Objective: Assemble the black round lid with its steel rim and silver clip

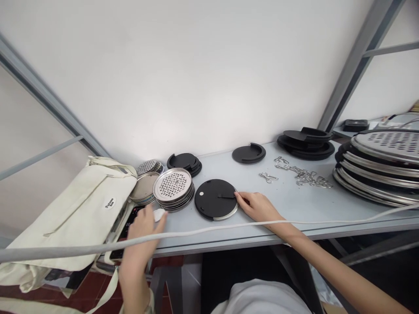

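Observation:
A black round plate (212, 198) lies flat near the table's front edge. A silver disc rim (231, 214) shows beneath its lower right side. The fingertips of my right hand (258, 207) pinch the plate's right edge, by the end of a narrow slot. My left hand (142, 226) is at the left, above a dark phone (129, 222), its thumb apart from its fingers. Between them shows a small white object (159, 214); I cannot tell whether they touch it. Just beyond stands a stack of perforated metal grater discs (173, 185).
A cream bag (78, 209) lies at the left. Black round holders (185, 162), (249, 153) and a black stack (306, 141) sit along the wall. Metal clips (310, 178) lie at the right, beside a tall disc stack (379, 168). A pale cable (203, 231) crosses in front.

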Action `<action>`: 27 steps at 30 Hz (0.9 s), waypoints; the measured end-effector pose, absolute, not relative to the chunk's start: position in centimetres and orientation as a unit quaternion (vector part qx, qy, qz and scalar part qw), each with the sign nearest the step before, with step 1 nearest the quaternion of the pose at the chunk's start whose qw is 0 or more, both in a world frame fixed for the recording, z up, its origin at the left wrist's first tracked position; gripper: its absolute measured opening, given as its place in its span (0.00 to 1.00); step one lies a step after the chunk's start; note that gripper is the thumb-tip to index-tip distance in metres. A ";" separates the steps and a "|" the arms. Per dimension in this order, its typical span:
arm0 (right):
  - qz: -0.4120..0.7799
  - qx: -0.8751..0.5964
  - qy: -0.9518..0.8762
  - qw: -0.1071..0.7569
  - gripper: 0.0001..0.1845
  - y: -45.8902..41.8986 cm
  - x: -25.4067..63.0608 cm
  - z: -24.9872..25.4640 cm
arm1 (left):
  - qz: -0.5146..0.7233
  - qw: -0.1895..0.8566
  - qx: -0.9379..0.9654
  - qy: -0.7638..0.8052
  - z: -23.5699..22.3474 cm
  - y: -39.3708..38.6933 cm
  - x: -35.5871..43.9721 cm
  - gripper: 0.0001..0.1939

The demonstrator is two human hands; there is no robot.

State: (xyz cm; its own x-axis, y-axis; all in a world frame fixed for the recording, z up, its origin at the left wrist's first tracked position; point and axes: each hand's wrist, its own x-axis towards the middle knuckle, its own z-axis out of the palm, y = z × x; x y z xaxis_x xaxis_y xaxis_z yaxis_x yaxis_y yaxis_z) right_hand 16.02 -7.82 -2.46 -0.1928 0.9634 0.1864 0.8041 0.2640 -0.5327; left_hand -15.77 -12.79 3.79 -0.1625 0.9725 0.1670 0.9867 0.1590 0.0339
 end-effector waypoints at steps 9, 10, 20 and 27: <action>0.147 -0.584 -0.755 0.261 0.22 -7.8 16.0 -2.5 | -0.029 -0.012 -0.804 -0.593 6.9 -12.4 -4.1 0.12; 0.145 -0.585 -0.754 0.261 0.21 -7.8 16.0 -2.5 | -0.044 -0.026 -0.829 -0.557 6.8 -11.9 -3.7 0.11; 0.114 -0.594 -0.764 0.224 0.20 -7.6 16.1 -2.7 | -0.070 0.041 -0.894 -0.440 3.7 -4.7 1.2 0.12; 0.109 -0.602 -0.767 0.194 0.22 -7.5 16.0 -2.5 | -0.073 0.044 -0.902 -0.423 2.4 -0.6 2.7 0.15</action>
